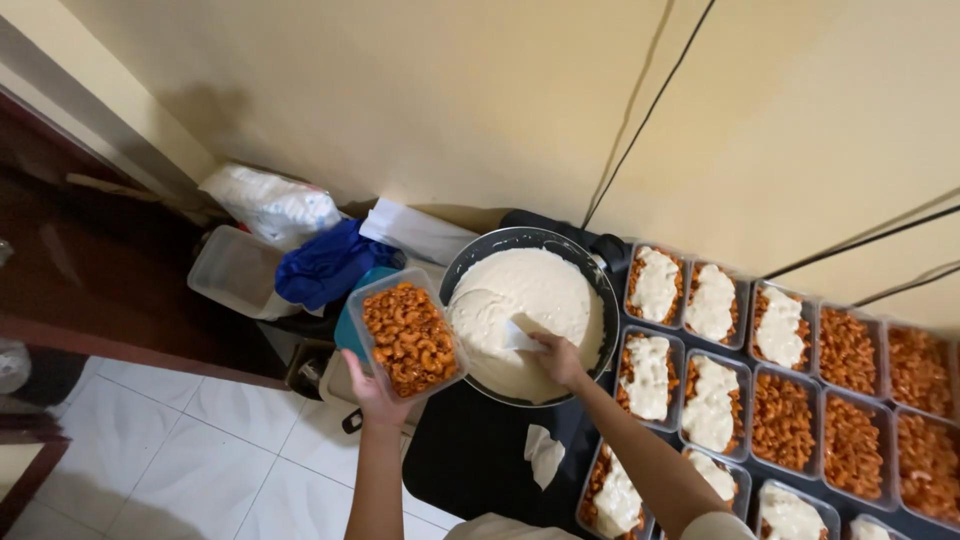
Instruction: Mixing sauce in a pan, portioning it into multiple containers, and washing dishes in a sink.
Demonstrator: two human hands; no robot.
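Note:
My left hand [372, 390] holds up a clear rectangular container of orange macaroni [408, 337] beside a large dark pan [610, 300] filled with white sauce [525, 290]. My right hand [560, 358] grips a white spatula [520, 335] whose blade rests in the sauce near the pan's front rim. The pan stands on a black table [470, 455].
Right of the pan lie rows of clear containers of macaroni; several are topped with white sauce [652, 284], others are plain [848, 350]. A crumpled tissue [543, 455] lies on the table. A blue cloth [325, 265], white bag [272, 205] and plastic tub [228, 270] sit left, above white floor tiles.

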